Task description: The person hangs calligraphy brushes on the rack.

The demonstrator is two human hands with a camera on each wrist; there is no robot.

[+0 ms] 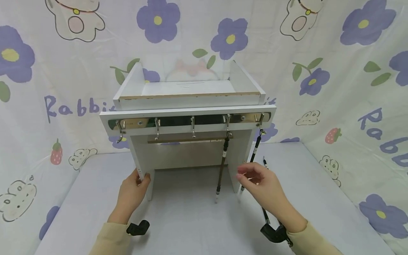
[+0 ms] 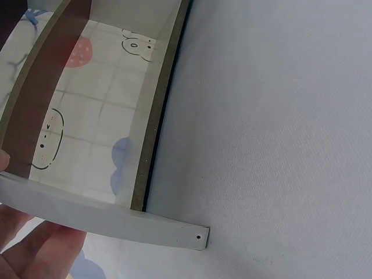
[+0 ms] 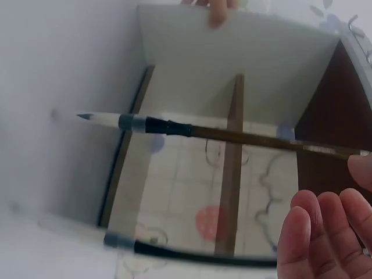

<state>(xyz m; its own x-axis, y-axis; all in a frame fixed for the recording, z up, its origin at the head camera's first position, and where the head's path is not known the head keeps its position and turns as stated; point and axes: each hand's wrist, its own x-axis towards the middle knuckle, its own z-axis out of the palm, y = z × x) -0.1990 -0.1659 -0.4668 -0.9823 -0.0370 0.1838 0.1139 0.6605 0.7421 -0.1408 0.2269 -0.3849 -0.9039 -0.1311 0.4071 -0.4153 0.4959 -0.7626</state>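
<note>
The brown-handled calligraphy brush [image 1: 221,166] hangs tip down from a metal hook [image 1: 227,122]. The black-handled calligraphy brush [image 1: 255,149] hangs on the end hook [image 1: 261,120], to its right. The right hand [image 1: 266,187] is near them, fingers bent, thumb and fingertips apart, pinching nothing. The left hand [image 1: 132,193] pinches the left side of the white shelf [image 1: 191,102], which has 5 hooks. What looks like 1 more brush [image 1: 265,163] lies on the white table [image 1: 191,226], partly hidden behind the right hand. A purple-flowered cloth [image 1: 191,21] hangs behind.

Room under rack [image 1: 188,102] ctr & L; 2 hung brushes [image 1: 222,163] block R side.
</note>
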